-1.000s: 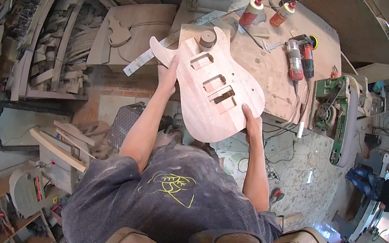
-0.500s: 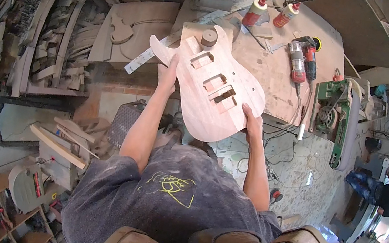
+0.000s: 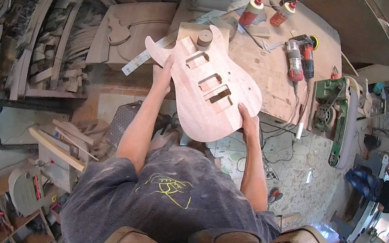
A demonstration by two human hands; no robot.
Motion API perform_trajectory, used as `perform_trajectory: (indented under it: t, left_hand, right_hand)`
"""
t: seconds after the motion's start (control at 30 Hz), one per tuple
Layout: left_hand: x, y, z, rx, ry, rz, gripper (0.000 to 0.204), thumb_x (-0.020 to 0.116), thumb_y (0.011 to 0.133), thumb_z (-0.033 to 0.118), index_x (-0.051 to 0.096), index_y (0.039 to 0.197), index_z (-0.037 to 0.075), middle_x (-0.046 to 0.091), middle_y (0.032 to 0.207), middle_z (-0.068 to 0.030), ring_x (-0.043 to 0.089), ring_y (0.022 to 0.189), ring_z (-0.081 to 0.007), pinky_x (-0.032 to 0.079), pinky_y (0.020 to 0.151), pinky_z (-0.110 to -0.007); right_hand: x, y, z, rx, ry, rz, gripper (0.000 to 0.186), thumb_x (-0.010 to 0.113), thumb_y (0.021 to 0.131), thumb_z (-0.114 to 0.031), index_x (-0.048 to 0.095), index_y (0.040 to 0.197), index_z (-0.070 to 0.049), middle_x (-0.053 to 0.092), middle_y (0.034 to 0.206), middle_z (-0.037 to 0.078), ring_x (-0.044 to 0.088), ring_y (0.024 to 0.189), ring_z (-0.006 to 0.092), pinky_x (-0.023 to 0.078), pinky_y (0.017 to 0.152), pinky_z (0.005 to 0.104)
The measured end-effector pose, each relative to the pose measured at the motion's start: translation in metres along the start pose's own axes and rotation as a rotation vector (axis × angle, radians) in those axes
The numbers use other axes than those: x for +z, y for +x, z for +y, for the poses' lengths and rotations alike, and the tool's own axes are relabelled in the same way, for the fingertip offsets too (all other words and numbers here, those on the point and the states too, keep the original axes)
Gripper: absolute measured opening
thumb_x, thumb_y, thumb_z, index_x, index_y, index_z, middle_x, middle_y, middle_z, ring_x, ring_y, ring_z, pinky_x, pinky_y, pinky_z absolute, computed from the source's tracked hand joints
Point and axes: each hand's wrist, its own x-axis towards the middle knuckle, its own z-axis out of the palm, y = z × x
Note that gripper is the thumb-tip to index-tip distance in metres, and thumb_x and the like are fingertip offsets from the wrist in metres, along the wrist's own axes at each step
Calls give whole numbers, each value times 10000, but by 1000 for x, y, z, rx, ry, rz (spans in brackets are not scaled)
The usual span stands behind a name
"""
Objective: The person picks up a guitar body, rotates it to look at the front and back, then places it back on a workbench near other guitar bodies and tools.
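An unfinished pale wooden electric guitar body (image 3: 190, 102) is held flat between my two hands, its horns pointing away from me. Three routed pickup cavities and a few small holes show in its face. My left hand (image 3: 162, 75) grips the left edge near the waist, thumb on top. At the lower right edge my right hand (image 3: 249, 118) has its thumb over the face, its fingers hidden beneath. A round brown wooden block (image 3: 204, 38) appears at the neck end; whether it rests on the body or behind it I cannot tell.
The workbench (image 3: 248, 53) carries two glue bottles (image 3: 251, 11), power tools (image 3: 296, 61) and a metal ruler (image 3: 138, 62). A green belt sander (image 3: 333, 117) stands to the right. Scrap wood (image 3: 57, 45) is stacked at left. Another person (image 3: 385, 191) is far right.
The view has shifted slightly, so the bench things sit a little further left. Both hands keep the same hold on the guitar body.
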Motion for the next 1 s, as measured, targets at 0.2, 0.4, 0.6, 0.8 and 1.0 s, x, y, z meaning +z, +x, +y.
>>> perform_trajectory:
  t: [0.2, 0.4, 0.6, 0.8, 1.0]
  left_hand:
    - [-7, 2, -4, 7, -22, 13, 618, 697, 899, 259, 375, 1269, -117, 553, 1245, -210, 587, 1107, -252, 508, 920, -373]
    - [11, -22, 14, -50, 28, 92, 532, 674, 919, 230, 451, 1255, -118, 573, 1263, -189, 612, 1086, -243, 527, 892, -378]
    - [4, -23, 7, -19, 35, 76, 510, 653, 934, 218, 451, 1270, -107, 577, 1258, -188, 615, 1076, -242, 519, 899, -372]
    - [-4, -25, -6, 36, 46, -25, 601, 664, 923, 263, 362, 1263, -130, 534, 1256, -226, 580, 1114, -258, 510, 918, -376]
    - [2, -44, -11, 0, 77, 83, 552, 659, 925, 246, 408, 1234, -137, 548, 1241, -222, 577, 1113, -247, 507, 902, -370]
  right_hand:
    - [-7, 13, 19, -32, -60, -36, 659, 712, 841, -390, 534, 1276, 72, 664, 1108, 143, 681, 866, 197, 554, 692, 318]
    - [-14, 11, 28, -37, -73, -51, 684, 714, 835, -410, 515, 1302, 48, 668, 1084, 147, 687, 864, 212, 570, 668, 343]
    - [-15, 4, 32, -29, -65, -57, 690, 718, 832, -405, 510, 1314, 42, 660, 1109, 151, 679, 907, 216, 571, 683, 345]
    - [-24, 4, 46, -102, -18, -57, 692, 723, 830, -393, 507, 1323, 42, 657, 1129, 138, 669, 925, 214, 558, 731, 348]
    - [-32, -11, 37, -10, -59, -62, 689, 706, 844, -390, 500, 1333, 49, 637, 1183, 143, 642, 1004, 206, 531, 808, 328]
